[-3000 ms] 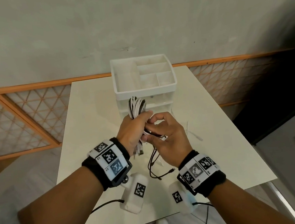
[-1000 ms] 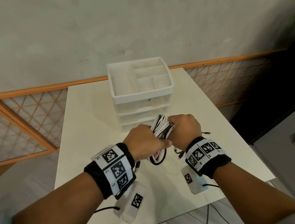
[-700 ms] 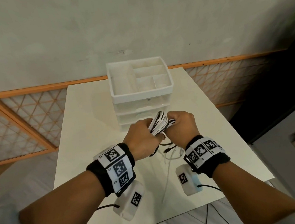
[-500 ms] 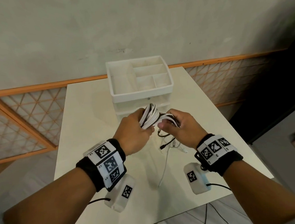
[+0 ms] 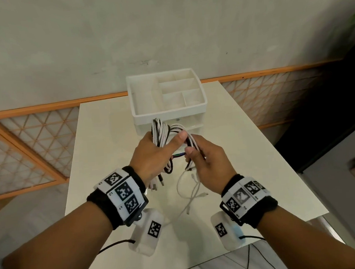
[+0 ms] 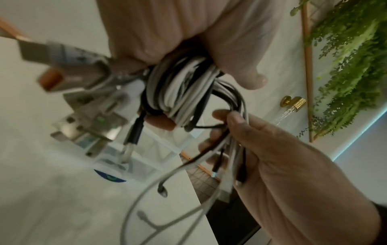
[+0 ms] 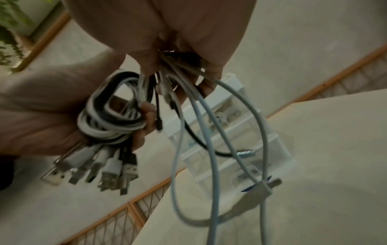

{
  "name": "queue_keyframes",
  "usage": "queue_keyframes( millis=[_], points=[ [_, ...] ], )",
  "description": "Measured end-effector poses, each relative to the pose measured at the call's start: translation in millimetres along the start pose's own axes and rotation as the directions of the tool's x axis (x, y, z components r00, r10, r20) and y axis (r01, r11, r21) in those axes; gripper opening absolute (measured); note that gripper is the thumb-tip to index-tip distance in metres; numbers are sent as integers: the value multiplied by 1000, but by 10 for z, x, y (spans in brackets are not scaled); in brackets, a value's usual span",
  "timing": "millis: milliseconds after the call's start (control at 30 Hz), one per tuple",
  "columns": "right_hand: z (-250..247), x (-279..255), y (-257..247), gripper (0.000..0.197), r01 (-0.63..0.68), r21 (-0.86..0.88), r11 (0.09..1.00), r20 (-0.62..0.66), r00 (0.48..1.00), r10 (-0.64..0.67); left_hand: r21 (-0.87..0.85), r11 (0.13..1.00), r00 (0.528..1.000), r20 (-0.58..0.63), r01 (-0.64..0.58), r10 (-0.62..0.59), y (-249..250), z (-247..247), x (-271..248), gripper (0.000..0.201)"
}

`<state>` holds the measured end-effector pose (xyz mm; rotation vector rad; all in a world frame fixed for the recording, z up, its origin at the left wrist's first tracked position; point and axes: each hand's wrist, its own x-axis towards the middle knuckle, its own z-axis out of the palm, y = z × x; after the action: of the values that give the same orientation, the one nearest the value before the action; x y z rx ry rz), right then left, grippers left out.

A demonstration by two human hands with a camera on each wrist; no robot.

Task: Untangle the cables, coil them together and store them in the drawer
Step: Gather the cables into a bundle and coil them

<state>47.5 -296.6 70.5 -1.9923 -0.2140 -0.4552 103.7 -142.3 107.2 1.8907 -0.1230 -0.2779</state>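
Observation:
A coil of black and white cables (image 5: 161,133) (image 6: 180,92) (image 7: 108,119) is held above the table in front of the white drawer unit (image 5: 167,102). My left hand (image 5: 155,155) grips the coil, thumb across it, and several USB plugs (image 7: 94,172) (image 6: 83,106) hang below its fist. My right hand (image 5: 204,162) (image 6: 272,157) pinches the loose strands (image 7: 188,92) that lead off the coil. Their white tails (image 5: 189,188) hang down and lie on the table (image 5: 109,139). The unit's drawers (image 7: 230,144) look closed.
The drawer unit's top tray (image 5: 148,98) has several empty compartments. The table stands against a grey wall with an orange lattice panel (image 5: 35,141). A dark opening (image 5: 330,111) lies to the right. Green foliage (image 6: 345,58) shows in the left wrist view.
Both hands kept winding the bundle, dipping low then rising back before the drawer unit. The right hand has come off the coil and now holds the loose strands; the white tails trail on the table.

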Motion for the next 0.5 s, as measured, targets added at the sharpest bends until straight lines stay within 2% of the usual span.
queue_keyframes(
  millis=[67,100,167,233,367,500],
  points=[
    [121,8,-52,14,103,-37,994,-42,994,-104,-73,997,1000,-16,16,-17,-10,64,-20,87],
    [192,3,-71,14,119,-59,991,-41,992,-122,-143,989,999,-28,24,-28,-15,102,-29,88],
    [304,-10,-109,25,97,-77,992,1,995,-98,-274,960,995,-67,50,-71,-7,158,-41,78],
    [312,-12,-123,29,58,-74,996,65,996,-53,-285,957,991,-111,46,-80,-8,146,-33,66],
    [207,-40,-108,39,76,-171,982,152,987,-50,-286,957,997,-66,-47,29,-1,35,-30,52],
    [232,-17,-168,42,129,-412,902,138,987,-78,-370,927,998,-25,-63,58,26,46,-84,59]
  ],
)
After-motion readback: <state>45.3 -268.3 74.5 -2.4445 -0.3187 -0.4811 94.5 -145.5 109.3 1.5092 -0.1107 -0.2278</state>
